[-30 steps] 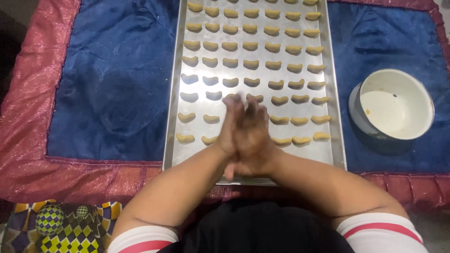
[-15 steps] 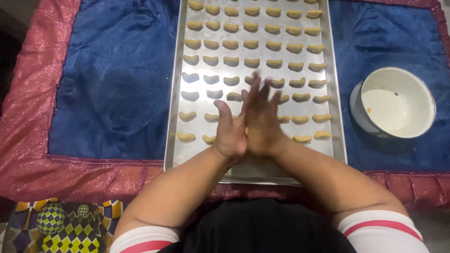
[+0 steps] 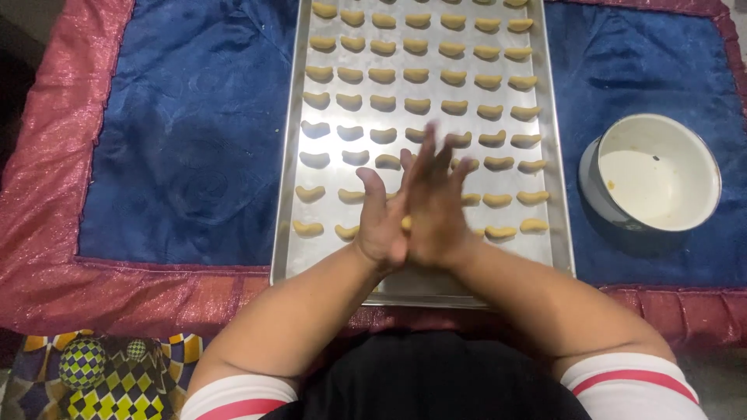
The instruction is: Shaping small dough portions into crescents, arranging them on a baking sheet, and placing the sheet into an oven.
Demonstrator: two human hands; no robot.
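The left hand [image 3: 381,222] and the right hand [image 3: 436,206] are pressed palm to palm above the near end of a long rectangular baking tray of dull silver metal [image 3: 289,155], fingers stretched flat and pointing away from the body. Between the 2 palms a small sliver of pale yellow dough [image 3: 405,223] shows at the seam — pinched there by flat hands rather than by curled fingers; its full shape is hidden, and the right fingertips are blurred.

The tray's smooth, faintly scuffed sheet carries rows of small crescent-shaped dough pieces [image 3: 415,75], matte and butter-coloured, each lying apart from its neighbours with the curve opening downward. The nearest rows sit just beside and partly under the hands, and a bare strip of metal lies along the near edge.

Under the tray spreads a glossy, wrinkled blue satin cloth [image 3: 179,140] bordered by a glittering red woven band [image 3: 47,233]. To the right of the tray, apart from it, stands a round white enamel bowl with a dark outer wall [image 3: 657,175] — probably empty but for a pale smear. At the lower left a patchwork fabric of yellow, green and purple checks [image 3: 101,373] shows.
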